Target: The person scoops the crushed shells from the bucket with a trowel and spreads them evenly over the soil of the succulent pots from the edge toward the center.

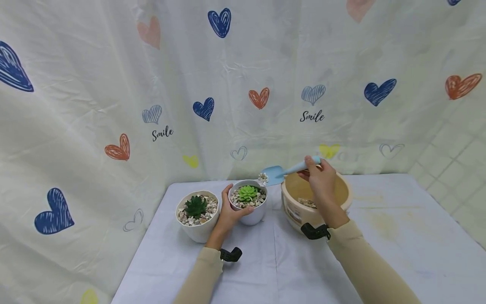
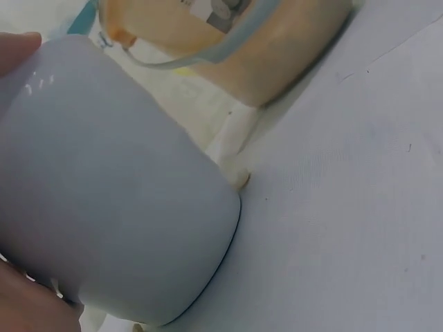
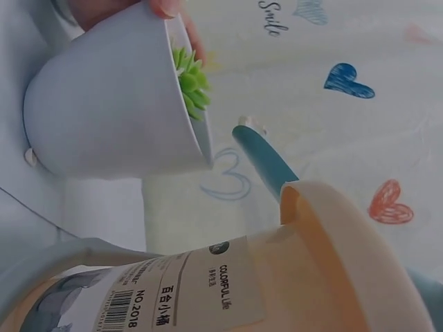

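Note:
My left hand [image 1: 230,214] grips a small white pot [image 1: 253,217] by its side, the thumb across the front near the rim. Inside the pot sits a light green succulent [image 1: 247,193] among pebbles. My right hand [image 1: 321,181] holds a light blue hand shovel [image 1: 274,175] by its handle, above the cream bucket. A few pale pebbles [image 1: 263,178] lie at the shovel's tip, over the pot's right rim. In the right wrist view the shovel blade [image 3: 266,160] appears apart from the pot [image 3: 118,97]; the right hand itself is out of that view.
A cream bucket [image 1: 300,213] with some pebbles [image 1: 306,203] inside stands right of the pot. On the left is another white pot [image 1: 198,232] with a dark green succulent [image 1: 195,206]. A stray pebble [image 2: 242,180] lies by the held pot's base. A heart-printed curtain [image 1: 265,139] hangs behind the table.

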Demonstrator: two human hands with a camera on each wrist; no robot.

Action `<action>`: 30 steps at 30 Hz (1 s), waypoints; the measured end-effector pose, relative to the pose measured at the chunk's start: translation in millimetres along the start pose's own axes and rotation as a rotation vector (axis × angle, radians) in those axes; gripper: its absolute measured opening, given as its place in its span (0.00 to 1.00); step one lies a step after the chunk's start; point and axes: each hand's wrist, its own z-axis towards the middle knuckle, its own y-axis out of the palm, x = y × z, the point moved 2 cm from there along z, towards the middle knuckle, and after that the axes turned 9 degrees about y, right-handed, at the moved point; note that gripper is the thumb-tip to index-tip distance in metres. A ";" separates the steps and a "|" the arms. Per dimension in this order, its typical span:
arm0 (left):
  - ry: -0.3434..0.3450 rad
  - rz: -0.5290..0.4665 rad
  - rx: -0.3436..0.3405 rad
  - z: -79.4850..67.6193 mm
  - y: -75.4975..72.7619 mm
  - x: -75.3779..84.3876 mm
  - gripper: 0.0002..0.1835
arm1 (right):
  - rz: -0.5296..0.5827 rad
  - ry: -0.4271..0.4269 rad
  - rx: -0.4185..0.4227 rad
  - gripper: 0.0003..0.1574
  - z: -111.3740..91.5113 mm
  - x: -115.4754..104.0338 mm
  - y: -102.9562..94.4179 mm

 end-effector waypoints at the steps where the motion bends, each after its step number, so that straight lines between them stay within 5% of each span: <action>1: -0.004 -0.009 -0.006 0.0 -0.3 -0.5 0.59 | -0.015 -0.002 0.001 0.26 0.0 0.0 0.8; 15: -0.011 -0.053 -0.036 -0.2 -1.6 -2.7 0.59 | -0.106 -0.042 -0.005 0.20 -2.2 2.4 7.3; 30: 0.038 0.072 0.041 -1.3 0.1 -4.9 0.64 | -0.122 -0.104 -0.021 0.21 -3.3 2.7 10.2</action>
